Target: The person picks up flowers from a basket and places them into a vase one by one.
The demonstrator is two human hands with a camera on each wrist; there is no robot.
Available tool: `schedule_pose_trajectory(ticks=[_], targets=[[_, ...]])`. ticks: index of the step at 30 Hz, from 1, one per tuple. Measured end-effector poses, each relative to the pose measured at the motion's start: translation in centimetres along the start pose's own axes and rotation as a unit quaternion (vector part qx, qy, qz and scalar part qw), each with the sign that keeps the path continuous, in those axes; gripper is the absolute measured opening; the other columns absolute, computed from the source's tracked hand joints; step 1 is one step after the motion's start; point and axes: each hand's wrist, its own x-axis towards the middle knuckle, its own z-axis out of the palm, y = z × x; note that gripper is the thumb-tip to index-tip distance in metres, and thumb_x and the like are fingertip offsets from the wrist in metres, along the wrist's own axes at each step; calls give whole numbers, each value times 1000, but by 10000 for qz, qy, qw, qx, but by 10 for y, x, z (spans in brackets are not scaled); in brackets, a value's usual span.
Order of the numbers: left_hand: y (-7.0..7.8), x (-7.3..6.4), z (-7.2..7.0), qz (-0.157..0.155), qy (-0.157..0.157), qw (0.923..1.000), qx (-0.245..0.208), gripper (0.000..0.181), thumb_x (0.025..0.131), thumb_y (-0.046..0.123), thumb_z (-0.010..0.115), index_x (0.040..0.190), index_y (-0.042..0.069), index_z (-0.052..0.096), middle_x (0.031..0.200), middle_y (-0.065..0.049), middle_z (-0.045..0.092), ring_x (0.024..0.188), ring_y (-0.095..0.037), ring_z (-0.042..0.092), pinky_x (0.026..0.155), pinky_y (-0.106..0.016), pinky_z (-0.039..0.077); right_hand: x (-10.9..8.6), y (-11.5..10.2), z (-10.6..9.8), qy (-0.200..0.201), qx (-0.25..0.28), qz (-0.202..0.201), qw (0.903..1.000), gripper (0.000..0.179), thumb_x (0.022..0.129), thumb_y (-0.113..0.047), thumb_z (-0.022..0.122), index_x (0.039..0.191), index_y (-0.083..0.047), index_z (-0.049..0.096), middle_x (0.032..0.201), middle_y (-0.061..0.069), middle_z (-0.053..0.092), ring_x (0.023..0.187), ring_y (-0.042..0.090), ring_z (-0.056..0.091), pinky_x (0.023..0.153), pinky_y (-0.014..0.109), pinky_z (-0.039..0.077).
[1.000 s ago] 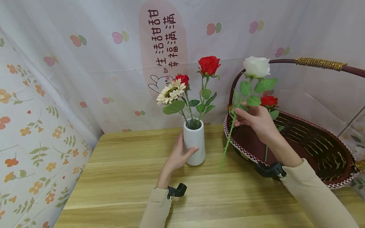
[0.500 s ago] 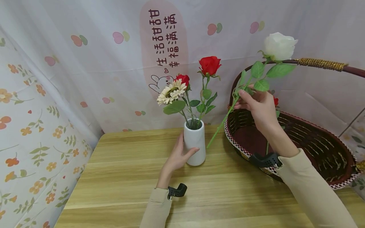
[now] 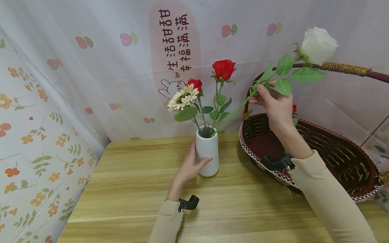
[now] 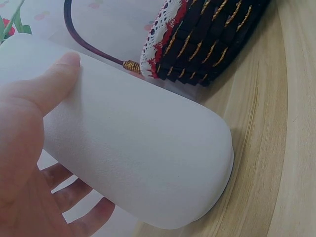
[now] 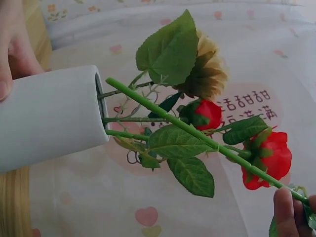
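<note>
A white vase [image 3: 208, 155] stands upright on the wooden table, gripped round its side by my left hand [image 3: 191, 165]; the left wrist view shows the thumb along its wall and fingers behind. In it are two red roses [image 3: 224, 70] and a cream sunflower-like bloom [image 3: 183, 98]. My right hand [image 3: 278, 108] pinches the stem of a white rose [image 3: 319, 45] above the basket. That rose leans up to the right, its lower stem end right at the vase's rim; in the right wrist view the cut stem [image 5: 148, 102] crosses in front of the other flowers.
A dark woven basket [image 3: 264, 162] with lace trim and a tall arched handle [image 3: 343, 68] stands right of the vase. Another red rose [image 3: 294, 108] shows in it, partly behind my right hand. A patterned curtain [image 3: 121, 67] hangs behind the table [image 3: 127, 189].
My right hand has risen slightly and tilted the white rose, its bloom going up and right while the stem end swung left and up to the vase's mouth. The left hand stays put.
</note>
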Motion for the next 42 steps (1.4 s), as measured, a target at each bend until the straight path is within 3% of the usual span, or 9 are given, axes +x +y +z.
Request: schedule_pose_trajectory(ticks=[7,24,42], targets=[[0,0,-1,-39,-31,10000,-15,94,96,37,71,162,11,10,163,-14,22,147,-31,28,118,-52,25,4,6,3,117,64,-118,9998,15,96,-1,65,108,2,55,81,12,70,66,21,71,69,31,60],[1,0,-1,6,11,10000,88,93,96,36,71,162,11,10,163,-15,23,146,-31,29,118,-52,25,-3,24,9,171,-758,57,9970,20,96,-6,68,109,-4,52,80,7,70,63,15,70,71,27,59],[1,-1,0,75,54,9999,65,91,96,33,72,162,11,13,161,-15,26,145,-31,31,117,-53,26,-21,53,18,-144,-1290,336,9910,19,99,-10,65,113,-4,54,80,3,71,67,12,71,73,27,59]])
